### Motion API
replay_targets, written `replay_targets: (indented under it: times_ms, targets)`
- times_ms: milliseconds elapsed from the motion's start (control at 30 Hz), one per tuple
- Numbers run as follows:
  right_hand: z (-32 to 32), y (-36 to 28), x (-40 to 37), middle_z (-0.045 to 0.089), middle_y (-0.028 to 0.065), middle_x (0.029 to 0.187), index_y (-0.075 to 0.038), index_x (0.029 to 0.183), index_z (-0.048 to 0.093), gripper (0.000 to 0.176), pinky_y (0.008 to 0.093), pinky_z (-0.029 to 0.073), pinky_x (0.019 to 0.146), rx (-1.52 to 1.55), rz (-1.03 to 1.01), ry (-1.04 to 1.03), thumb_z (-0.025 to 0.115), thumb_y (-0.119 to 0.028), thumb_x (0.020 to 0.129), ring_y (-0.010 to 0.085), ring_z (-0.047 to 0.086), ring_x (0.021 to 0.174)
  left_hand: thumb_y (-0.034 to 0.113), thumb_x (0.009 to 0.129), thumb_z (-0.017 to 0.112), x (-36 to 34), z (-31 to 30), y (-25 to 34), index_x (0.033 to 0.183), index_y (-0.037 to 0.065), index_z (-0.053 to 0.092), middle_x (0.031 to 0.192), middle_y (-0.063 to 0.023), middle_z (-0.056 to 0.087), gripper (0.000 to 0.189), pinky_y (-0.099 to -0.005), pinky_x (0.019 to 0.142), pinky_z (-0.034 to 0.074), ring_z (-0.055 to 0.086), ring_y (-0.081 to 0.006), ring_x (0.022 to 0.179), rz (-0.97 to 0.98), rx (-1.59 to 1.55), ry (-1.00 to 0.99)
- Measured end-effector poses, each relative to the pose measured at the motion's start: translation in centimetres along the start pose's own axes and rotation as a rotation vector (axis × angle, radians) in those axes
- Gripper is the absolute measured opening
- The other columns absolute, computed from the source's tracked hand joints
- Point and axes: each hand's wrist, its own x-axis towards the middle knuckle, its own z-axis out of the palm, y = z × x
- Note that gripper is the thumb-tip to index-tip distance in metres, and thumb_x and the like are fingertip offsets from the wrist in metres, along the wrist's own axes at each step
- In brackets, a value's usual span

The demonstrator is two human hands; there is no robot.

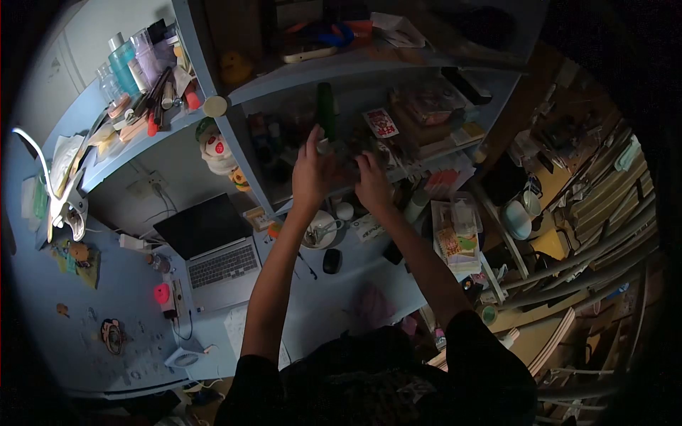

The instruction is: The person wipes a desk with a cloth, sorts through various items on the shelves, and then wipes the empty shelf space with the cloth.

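Both arms reach into the dim middle shelf (284,190) above the desk. My left hand (311,177) has its fingers stretched upward, just below a tall green bottle (325,106). A small white item (324,147) shows beside those fingers. To its right, my right hand (373,186) has bent fingers drawn together among small dark things; what they hold, if anything, I cannot tell. A red and white card (381,123) stands above the right hand. Clear plastic boxes (430,106) sit farther right on the same shelf.
Below the shelf are an open laptop (222,252), a black mouse (332,260) and a bowl (321,231) with utensils. Bottles (122,60) crowd the upper left shelf. A lit lamp (35,153) stands at far left. Stacked packets (456,238) lie near the desk's right edge.
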Motion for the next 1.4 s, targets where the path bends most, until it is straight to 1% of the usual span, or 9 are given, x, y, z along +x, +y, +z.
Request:
replay_targets:
  times_ms: [333,433,500,567,700,1000,1300,1367,1400]
  targets:
    - [-1.6,-1.3,0.5,0.043,0.0168,0.119,-0.001,0.104,0.049,0.029,0.0435,0.049,0.081,0.246,-0.044,0.13,0.066,-0.01,0.082,0.0356,0.054,0.099,-0.001,0.072,0.076,-11.0,-6.3,2.2,0.135,0.007,0.035,0.117,-0.0172,0.052,0.076,-0.0342,0.082,0.049,0.057,-0.0279,0.106,0.366,-0.206,0.159]
    - [-4.0,-2.1,-0.9,0.043,0.016,0.12,-0.001,0.102,0.049,0.031,0.043,0.049,0.078,0.326,-0.07,0.218,0.069,-0.012,0.081,0.0343,0.055,0.097,0.002,0.071,0.077,-19.1,-7.2,1.2,0.133,0.006,0.034,0.107,-0.0181,0.057,0.076,-0.0381,0.077,0.05,0.06,-0.0333,0.098,0.212,-0.196,-0.026]
    - [-5.3,-2.8,-3.3,0.043,0.0156,0.121,-0.002,0.101,0.049,0.032,0.0431,0.05,0.077,0.337,-0.114,0.283,0.07,-0.013,0.08,0.0338,0.056,0.098,0.006,0.074,0.075,-24.0,-7.5,-0.6,0.131,0.004,0.036,0.107,-0.017,0.057,0.069,-0.0382,0.077,0.05,0.06,-0.0328,0.095,-0.044,-0.091,-0.44]
    - [-5.5,-3.2,-7.7,0.043,0.0163,0.12,-0.003,0.1,0.049,0.032,0.0434,0.05,0.077,0.427,-0.032,0.267,0.071,-0.011,0.079,0.0348,0.055,0.1,0.008,0.076,0.074,-29.7,-6.7,-3.7,0.129,0.003,0.038,0.106,-0.0165,0.057,0.065,-0.0383,0.077,0.049,0.06,-0.0331,0.094,-0.162,-0.097,-0.466]
    - [2.3,0.0,-20.3,0.045,0.0171,0.121,-0.003,0.102,0.05,0.034,0.0418,0.048,0.084,0.509,0.163,-0.038,0.071,-0.009,0.077,0.0359,0.053,0.105,0.011,0.079,0.071,-35.2,-7.0,-7.4,0.127,0.003,0.041,0.101,-0.0158,0.057,0.058,-0.0402,0.075,0.048,0.059,-0.0343,0.089,-0.451,-0.083,-0.502]
    - [15.9,-1.8,-34.0,0.049,0.0169,0.117,-0.003,0.102,0.054,0.031,0.0426,0.042,0.091,0.39,0.112,-0.688,0.064,-0.017,0.076,0.0355,0.049,0.109,0.007,0.076,0.07,-39.7,-8.3,-11.7,0.103,0.002,0.046,0.091,-0.0167,0.051,0.036,-0.0401,0.069,0.046,0.055,-0.0356,0.081,-0.525,0.1,-0.423]
    - [21.7,-5.5,-32.9,0.05,0.0215,0.119,0.007,0.119,0.047,0.037,0.0445,0.045,0.085,0.245,-0.617,-0.692,0.047,-0.012,0.087,0.0363,0.055,0.098,0.014,0.08,0.068,-42.2,-9.8,-13.2,0.103,0.002,0.046,0.091,-0.0207,0.056,0.034,-0.0447,0.065,0.047,0.058,-0.0415,0.08,-0.684,0.131,-0.39]
    - [20.9,-6.5,-32.5,0.056,0.0187,0.107,0.005,0.112,0.052,0.029,0.0415,0.047,0.084,0.38,-0.12,-0.807,0.046,-0.009,0.087,0.0331,0.055,0.099,0.016,0.082,0.067,-41.9,-9.9,-13.3,0.104,0.001,0.046,0.091,-0.0212,0.056,0.033,-0.0454,0.065,0.047,0.058,-0.0418,0.081,-0.683,0.164,-0.397]
    - [20.6,-6.6,-32.5,0.056,0.0187,0.107,0.005,0.112,0.052,0.029,0.0415,0.047,0.084,0.383,-0.124,-0.81,0.046,-0.009,0.087,0.0331,0.055,0.099,0.018,0.084,0.065,-41.9,-9.8,-13.5,0.105,0.001,0.047,0.091,-0.0218,0.057,0.032,-0.0462,0.065,0.047,0.058,-0.0421,0.082,-0.676,0.192,-0.412]
